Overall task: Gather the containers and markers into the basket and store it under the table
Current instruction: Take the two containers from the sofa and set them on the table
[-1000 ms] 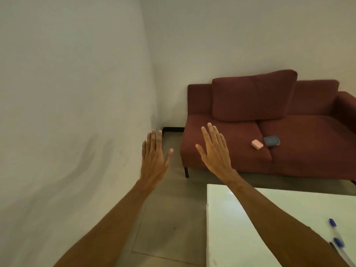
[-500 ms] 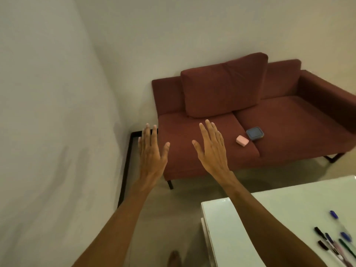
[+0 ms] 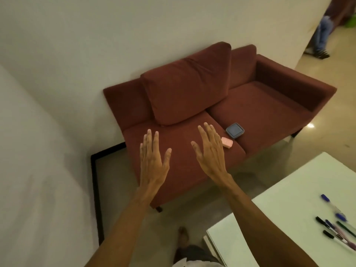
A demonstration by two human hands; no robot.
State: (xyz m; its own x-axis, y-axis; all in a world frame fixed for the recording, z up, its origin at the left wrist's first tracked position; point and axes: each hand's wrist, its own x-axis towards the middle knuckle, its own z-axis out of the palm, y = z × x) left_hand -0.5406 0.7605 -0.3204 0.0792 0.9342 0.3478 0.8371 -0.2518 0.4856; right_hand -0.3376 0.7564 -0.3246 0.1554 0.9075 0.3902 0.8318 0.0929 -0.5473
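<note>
A small pink container [image 3: 227, 142] and a grey-blue square container [image 3: 235, 130] lie side by side on the seat of a dark red sofa [image 3: 260, 105]. Several markers [image 3: 336, 226] with blue, black and green caps lie on the white table [image 3: 279, 212] at the lower right. My left hand [image 3: 153, 160] and my right hand [image 3: 211, 151] are held out flat in front of me, palms down, fingers spread, holding nothing. The right hand's fingertips are just left of the pink container, not touching it. No basket is in view.
The sofa stands against a white wall, with a big back cushion [image 3: 188, 83]. A black-framed panel [image 3: 96, 182] borders the floor left of it. My bare foot [image 3: 183, 236] shows on the tiled floor. A person's legs [image 3: 321, 35] stand at the far right.
The view has swung right and down, so the sofa sits nearer the middle and more of the table and markers shows. Both hands stay outstretched and open.
</note>
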